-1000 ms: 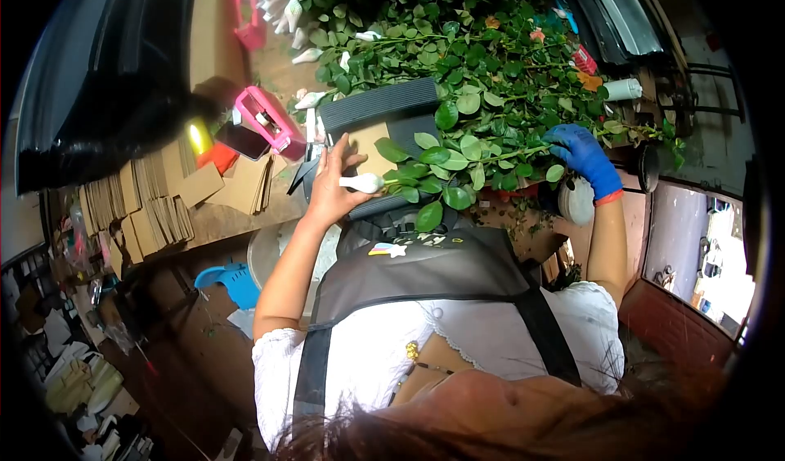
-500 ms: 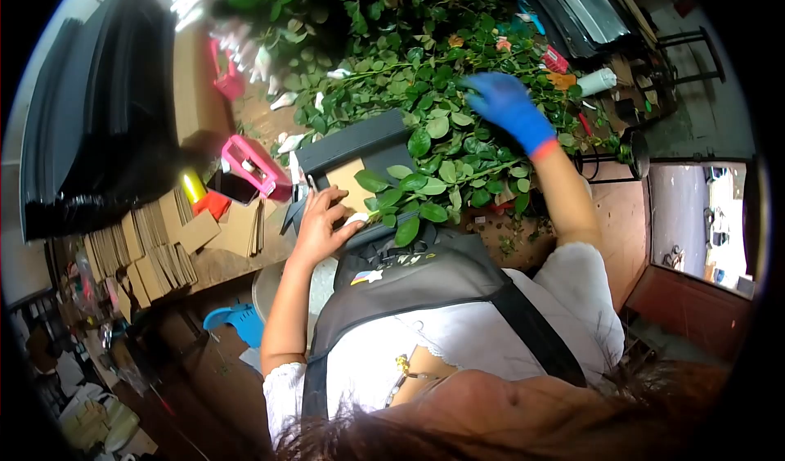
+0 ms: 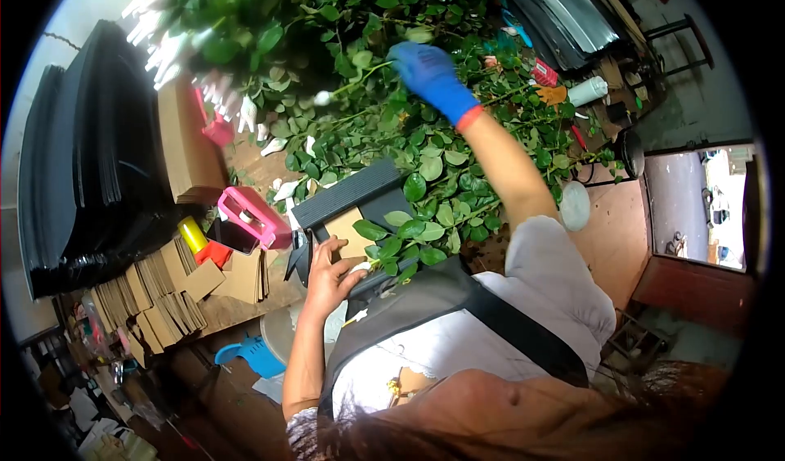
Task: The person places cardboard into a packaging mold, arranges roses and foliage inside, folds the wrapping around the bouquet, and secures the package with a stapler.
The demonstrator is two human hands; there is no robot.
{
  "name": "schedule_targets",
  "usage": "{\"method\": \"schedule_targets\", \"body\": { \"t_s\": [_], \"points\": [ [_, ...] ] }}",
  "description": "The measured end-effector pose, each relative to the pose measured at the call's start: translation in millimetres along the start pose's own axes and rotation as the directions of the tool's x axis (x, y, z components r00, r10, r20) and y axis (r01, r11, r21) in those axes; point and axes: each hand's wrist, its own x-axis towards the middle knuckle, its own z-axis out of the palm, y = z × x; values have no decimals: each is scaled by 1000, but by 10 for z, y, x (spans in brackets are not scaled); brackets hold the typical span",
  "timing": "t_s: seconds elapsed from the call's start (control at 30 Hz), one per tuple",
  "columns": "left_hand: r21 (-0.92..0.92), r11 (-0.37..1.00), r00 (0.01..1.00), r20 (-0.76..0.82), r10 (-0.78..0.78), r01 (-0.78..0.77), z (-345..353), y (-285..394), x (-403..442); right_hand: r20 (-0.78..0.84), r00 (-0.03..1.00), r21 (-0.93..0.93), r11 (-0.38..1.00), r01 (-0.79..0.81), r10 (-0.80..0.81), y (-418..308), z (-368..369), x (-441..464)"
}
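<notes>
My bare left hand [image 3: 329, 279] is at the near edge of a black ridged holder [image 3: 347, 195] with a piece of cardboard [image 3: 350, 226] in it. Its thumb and fingers close on the white-wrapped bud of a rose [image 3: 409, 247], whose leafy stem points right. Farther out, my right hand [image 3: 429, 76] wears a blue glove with a red cuff. The glove is closed on the stem of another rose, and this one's white-wrapped bud [image 3: 322, 98] points left. Under the right arm lies a thick heap of leafy rose stems [image 3: 433, 162].
Left of the holder stand a pink tape dispenser [image 3: 253, 218], a yellow roll [image 3: 193, 235] and stacked cardboard pieces [image 3: 159, 297]. Black sheets [image 3: 106, 142] rise at the far left. A white roll [image 3: 587, 91] lies right. A blue basket [image 3: 260, 355] is below the table.
My right hand has moved left and farther away, and a rose with a white-wrapped bud now shows in it. My left hand keeps its hold beside the holder. The whole view has shifted slightly.
</notes>
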Motion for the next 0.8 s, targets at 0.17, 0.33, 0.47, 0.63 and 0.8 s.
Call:
{"method": "schedule_targets", "body": {
  "t_s": [0.17,0.33,0.47,0.63,0.8],
  "points": [
    [-51,998,999,-20,-45,44,-36,64,35,127,985,137,986,98,-116,-134,-668,-260],
    [-44,998,998,-17,-54,53,-33,46,40,635,744,197,975,104,-207,-190,-12,-975],
    [-28,998,999,-5,-49,49,-49,34,49,831,539,130,990,54,-138,-396,219,-658],
    [-4,1000,1000,-2,-20,20,-75,53,59,457,889,-18,999,35,-23,-273,923,-76],
    [-14,1000,1000,-16,-8,8,-45,0,38,652,756,-162,984,78,47,-216,1159,-58]
  ]
}}
